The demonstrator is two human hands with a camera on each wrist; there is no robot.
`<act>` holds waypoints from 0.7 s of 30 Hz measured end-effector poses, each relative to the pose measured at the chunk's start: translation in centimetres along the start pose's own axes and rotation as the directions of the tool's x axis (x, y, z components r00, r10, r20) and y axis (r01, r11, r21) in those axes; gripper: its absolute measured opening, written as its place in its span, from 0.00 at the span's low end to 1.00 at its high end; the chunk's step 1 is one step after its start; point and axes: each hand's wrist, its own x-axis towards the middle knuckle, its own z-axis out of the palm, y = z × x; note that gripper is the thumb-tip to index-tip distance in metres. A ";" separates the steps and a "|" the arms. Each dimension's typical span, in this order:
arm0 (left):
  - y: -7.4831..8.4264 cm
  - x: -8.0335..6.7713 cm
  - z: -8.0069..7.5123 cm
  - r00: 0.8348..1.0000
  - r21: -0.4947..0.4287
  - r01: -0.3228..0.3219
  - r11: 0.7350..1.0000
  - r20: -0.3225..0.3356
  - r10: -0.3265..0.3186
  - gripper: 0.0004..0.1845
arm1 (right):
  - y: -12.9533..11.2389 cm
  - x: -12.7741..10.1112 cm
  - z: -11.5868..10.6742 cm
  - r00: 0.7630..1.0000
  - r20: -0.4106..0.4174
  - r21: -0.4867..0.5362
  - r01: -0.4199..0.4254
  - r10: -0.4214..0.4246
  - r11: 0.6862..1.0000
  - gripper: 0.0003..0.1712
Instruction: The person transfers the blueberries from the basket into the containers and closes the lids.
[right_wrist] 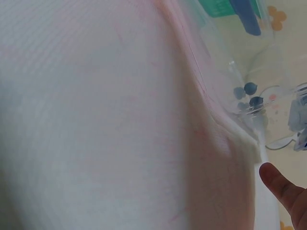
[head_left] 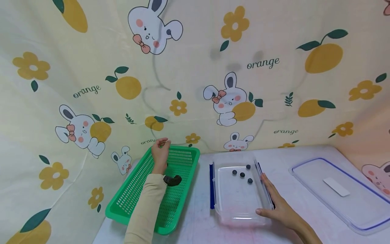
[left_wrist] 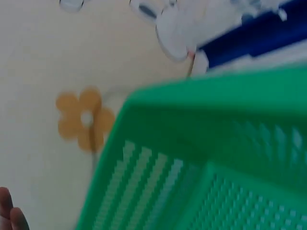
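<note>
Four small dark round pieces (head_left: 242,175) lie in the clear container (head_left: 236,201) on the bench (head_left: 199,210); I see the right hand (head_left: 281,210) touching its right side, fingers wide; the left hand (head_left: 160,156) is over the green basket (head_left: 173,201), its fingers' hold I cannot tell; the lid (head_left: 344,200) lies right

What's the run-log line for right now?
left hand: above green basket, hold unclear | right hand: at right side of clear box | inside box: four dark balls | lid: off, on table
</note>
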 end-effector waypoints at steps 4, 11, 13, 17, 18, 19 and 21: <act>-1.4 0.9 -1.4 0.997 0.006 0.027 1.000 -0.071 -0.026 0.08 | 0.0 0.0 0.0 1.000 0.002 -0.004 -0.009 0.009 1.000 0.63; -4.1 1.2 -2.5 0.976 0.051 0.099 0.994 -0.199 -0.087 0.11 | 0.1 0.0 -0.1 1.000 -0.003 0.011 0.004 -0.004 1.000 0.64; -5.0 1.2 -2.7 0.968 0.066 0.106 0.992 -0.234 -0.088 0.11 | 0.2 0.0 -0.1 1.000 -0.005 0.017 0.013 -0.013 1.000 0.64; -6.6 1.0 -3.1 0.958 0.096 0.133 0.987 -0.267 -0.103 0.10 | 0.1 -0.1 0.0 1.000 0.000 0.014 0.000 0.000 1.000 0.64; -7.0 1.0 -3.2 0.957 0.102 0.143 0.984 -0.266 -0.112 0.10 | 0.1 -0.1 0.0 1.000 0.001 0.013 -0.003 0.003 1.000 0.64; -7.4 1.0 -3.4 0.958 0.107 0.151 0.983 -0.260 -0.118 0.11 | 0.1 -0.1 0.0 1.000 0.001 0.014 -0.003 0.003 1.000 0.64; -8.1 1.1 -3.8 0.963 0.110 0.164 0.980 -0.234 -0.135 0.13 | 0.1 -0.1 -0.1 1.000 0.002 0.019 -0.003 0.003 1.000 0.64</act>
